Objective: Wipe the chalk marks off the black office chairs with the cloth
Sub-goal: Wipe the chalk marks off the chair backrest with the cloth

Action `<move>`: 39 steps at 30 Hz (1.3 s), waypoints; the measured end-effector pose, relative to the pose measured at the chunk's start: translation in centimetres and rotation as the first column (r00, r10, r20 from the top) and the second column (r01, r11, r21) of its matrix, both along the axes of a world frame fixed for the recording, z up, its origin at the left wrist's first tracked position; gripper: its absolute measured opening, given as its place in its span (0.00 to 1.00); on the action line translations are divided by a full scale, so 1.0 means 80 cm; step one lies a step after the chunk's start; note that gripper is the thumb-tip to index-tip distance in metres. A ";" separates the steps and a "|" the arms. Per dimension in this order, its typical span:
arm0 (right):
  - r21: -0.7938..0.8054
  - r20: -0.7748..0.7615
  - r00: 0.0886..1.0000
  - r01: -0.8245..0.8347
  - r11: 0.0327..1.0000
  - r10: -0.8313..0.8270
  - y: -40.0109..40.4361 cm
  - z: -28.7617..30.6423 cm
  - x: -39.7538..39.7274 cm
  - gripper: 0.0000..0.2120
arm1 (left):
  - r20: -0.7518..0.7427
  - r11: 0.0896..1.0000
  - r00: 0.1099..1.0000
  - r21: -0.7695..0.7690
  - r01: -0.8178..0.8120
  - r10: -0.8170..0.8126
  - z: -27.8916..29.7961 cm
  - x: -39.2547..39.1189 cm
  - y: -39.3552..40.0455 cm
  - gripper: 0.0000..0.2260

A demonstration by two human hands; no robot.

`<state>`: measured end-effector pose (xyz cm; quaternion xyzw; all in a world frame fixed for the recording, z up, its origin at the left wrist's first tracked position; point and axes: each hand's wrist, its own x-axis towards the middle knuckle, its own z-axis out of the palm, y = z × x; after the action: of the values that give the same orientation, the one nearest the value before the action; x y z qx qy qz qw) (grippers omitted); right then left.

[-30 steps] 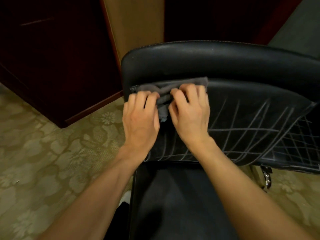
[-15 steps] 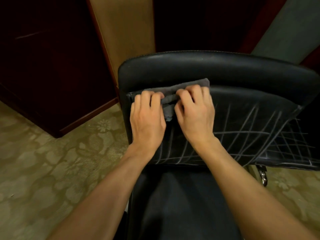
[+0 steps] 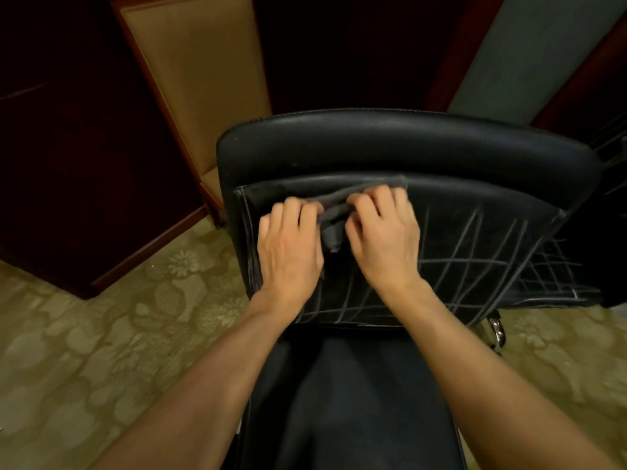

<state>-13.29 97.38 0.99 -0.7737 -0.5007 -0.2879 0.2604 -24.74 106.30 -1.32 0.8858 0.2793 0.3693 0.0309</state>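
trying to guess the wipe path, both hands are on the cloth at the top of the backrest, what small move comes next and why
Probably drag the cloth rightward under both hands: the left hand and right hand press it on the backrest, and the chalk lines right of them remain.

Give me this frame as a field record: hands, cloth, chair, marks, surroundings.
left hand: pressing the grey cloth on the backrest, fingers curled onto it
right hand: on the same cloth, fingers curled over its right part
cloth: bunched, high on the backrest between both hands
black office chair: faces the person, seat below the forearms
chalk marks: crossing white lines on the right and lower backrest; upper left mostly wiped
floor: patterned carpet
behind: dark wood cabinet
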 end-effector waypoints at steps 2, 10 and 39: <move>0.040 -0.001 0.999 0.035 0.999 -0.035 -0.001 0.013 0.013 0.07 | 0.053 1.000 0.999 0.018 -0.001 0.000 0.017 0.022 0.002 0.10; -0.126 -0.029 0.993 0.112 0.986 -0.116 -0.036 -0.042 0.022 0.09 | -0.093 0.993 0.990 0.043 0.108 -0.104 -0.022 0.036 -0.004 0.12; -0.113 -0.018 0.948 0.313 0.943 -0.317 -0.181 -0.009 0.107 0.06 | -0.040 0.938 0.937 -0.029 0.345 -0.346 0.012 0.153 -0.108 0.13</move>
<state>-4.70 82.93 0.30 -0.8620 -0.3806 -0.2841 0.1774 -12.49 97.67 -0.40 0.9286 0.1240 0.3356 0.0985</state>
